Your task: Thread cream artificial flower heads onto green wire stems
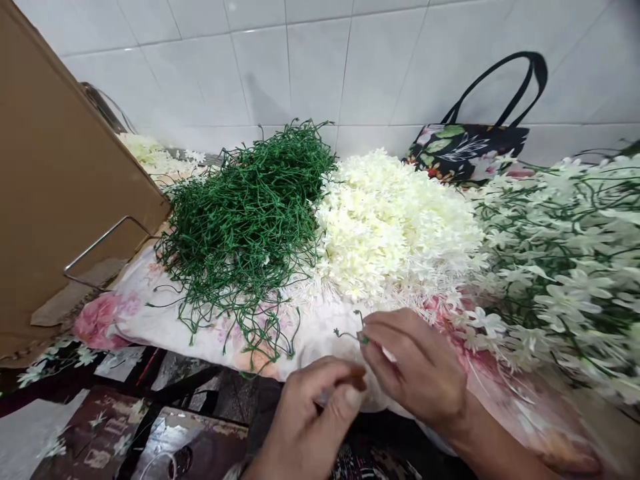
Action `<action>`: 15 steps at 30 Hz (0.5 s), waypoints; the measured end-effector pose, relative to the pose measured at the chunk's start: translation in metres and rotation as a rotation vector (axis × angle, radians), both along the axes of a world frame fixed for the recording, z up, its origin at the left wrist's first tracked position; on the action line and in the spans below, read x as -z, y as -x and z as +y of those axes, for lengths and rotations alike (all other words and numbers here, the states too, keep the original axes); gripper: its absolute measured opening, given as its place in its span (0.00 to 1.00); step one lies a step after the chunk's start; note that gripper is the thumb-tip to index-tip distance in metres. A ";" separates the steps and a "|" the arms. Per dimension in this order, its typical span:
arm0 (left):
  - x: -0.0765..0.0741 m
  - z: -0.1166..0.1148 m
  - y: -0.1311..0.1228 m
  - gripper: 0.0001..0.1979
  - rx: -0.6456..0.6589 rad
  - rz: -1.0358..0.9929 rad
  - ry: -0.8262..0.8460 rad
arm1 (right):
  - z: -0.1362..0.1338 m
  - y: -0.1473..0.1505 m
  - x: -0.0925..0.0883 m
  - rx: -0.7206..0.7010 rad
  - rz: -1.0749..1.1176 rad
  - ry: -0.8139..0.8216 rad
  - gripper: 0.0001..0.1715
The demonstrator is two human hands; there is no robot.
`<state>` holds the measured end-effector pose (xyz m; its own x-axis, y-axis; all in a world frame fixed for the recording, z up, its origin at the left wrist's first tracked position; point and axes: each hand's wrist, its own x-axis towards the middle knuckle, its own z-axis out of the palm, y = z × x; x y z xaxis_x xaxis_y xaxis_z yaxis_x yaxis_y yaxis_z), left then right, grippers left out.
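My right hand [417, 363] pinches a small green plastic stem [361, 321], whose thin branched ends stick out past the fingertips to the left. Close beside it on the left is my left hand [320, 407], its thumb and fingers curled together; whatever lies between them is hidden. Beyond my hands a large tangled heap of green stems [250, 207] rests on the flowered cloth [320, 327], with a few loose stems straggling toward the front edge. To the right of that heap lies a pile of cream-white artificial flower heads [395, 220].
White flowers on green stems [575, 267] are massed on the right. A black floral bag [470, 150] leans against the tiled wall [320, 73]. At left stands a large cardboard box [65, 147] with a metal wire handle [97, 247]. Worn boxes [85, 433] sit below the front edge.
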<state>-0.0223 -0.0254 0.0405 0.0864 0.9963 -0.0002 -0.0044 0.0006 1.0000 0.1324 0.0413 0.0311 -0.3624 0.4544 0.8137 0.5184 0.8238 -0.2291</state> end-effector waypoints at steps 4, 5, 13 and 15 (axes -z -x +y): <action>0.008 0.019 -0.014 0.13 -0.003 -0.602 0.506 | -0.013 -0.005 0.003 -0.182 -0.165 -0.096 0.11; 0.009 0.022 -0.015 0.12 -0.026 -0.662 0.565 | -0.016 -0.004 0.005 -0.203 -0.181 -0.106 0.14; 0.010 0.029 -0.017 0.12 -0.238 -0.614 0.508 | -0.023 -0.015 0.010 -0.184 -0.229 -0.029 0.14; 0.012 0.031 -0.017 0.12 -0.273 -0.565 0.428 | -0.014 -0.028 0.005 -0.052 -0.209 -0.014 0.10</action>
